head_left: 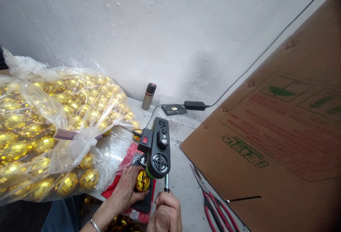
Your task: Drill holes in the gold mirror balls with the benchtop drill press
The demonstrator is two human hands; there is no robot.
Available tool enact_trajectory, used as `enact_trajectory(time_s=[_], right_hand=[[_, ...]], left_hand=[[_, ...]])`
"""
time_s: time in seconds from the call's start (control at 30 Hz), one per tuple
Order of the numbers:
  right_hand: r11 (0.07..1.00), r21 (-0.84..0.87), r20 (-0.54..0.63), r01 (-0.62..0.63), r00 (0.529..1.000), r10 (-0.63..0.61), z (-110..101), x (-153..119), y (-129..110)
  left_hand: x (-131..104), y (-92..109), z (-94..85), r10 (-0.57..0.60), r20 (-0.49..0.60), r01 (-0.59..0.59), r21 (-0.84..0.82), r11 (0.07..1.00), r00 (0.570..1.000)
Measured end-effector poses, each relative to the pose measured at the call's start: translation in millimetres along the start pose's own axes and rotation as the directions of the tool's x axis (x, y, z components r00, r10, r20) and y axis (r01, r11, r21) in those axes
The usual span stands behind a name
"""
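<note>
My left hand (pixel 127 186), a bangle at its wrist, is closed around a gold mirror-faceted ball (pixel 142 181). The ball sits under the edge of a small black machine (pixel 160 154) that has round grilles, buttons and a red switch (pixel 145 140). A metal lever (pixel 167 182) comes out on the machine's right side. My right hand (pixel 167 212) is wrapped in a fist around the lever's lower end. Beneath the ball and my left hand lie a dark base (pixel 145 203) and a red plastic sheet (pixel 131 150). Whether the ball touches the machine cannot be made out.
Tied clear plastic bags (pixel 77 147) of gold balls fill the left. A cylindrical bottle (pixel 149 96), a black panel (pixel 174 109) and a power adapter (pixel 195 105) stand near the wall. Red-handled scissors (pixel 213 203) lie beside a large cardboard box (pixel 271 129) at the right.
</note>
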State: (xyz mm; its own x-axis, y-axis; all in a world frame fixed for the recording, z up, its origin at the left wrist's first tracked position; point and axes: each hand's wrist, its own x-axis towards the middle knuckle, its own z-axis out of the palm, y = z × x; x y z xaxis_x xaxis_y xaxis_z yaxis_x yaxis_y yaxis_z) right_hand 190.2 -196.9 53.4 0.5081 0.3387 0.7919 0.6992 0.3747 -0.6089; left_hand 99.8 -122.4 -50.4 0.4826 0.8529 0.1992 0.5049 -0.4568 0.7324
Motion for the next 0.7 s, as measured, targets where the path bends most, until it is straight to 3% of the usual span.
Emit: enact_trajectory(time_s=[0.17,0.4,0.57,0.7], right_hand=[[0.993,0.008,-0.039,0.118,0.992,-0.117,4,-2,10],[0.994,-0.003,0.009,-0.105,0.994,0.105,1,-5,-10],[0.998,0.038,0.045,-0.057,0.997,0.055,-2,0,-9],[0.999,0.023,0.06,-0.039,0.998,0.037,-1,-17,4]], left_hand=[[0,-2,1.6,-0.006,-0.002,0.006,-0.002,1.0,1.0],[1,-2,4.7,-0.003,-0.027,0.003,0.002,1.0,1.0],[1,-1,4.9,0.004,-0.028,-0.005,-0.017,1.0,1.0],[2,1,1.4,0.002,-0.024,-0.004,-0.059,0.998,1.0]])
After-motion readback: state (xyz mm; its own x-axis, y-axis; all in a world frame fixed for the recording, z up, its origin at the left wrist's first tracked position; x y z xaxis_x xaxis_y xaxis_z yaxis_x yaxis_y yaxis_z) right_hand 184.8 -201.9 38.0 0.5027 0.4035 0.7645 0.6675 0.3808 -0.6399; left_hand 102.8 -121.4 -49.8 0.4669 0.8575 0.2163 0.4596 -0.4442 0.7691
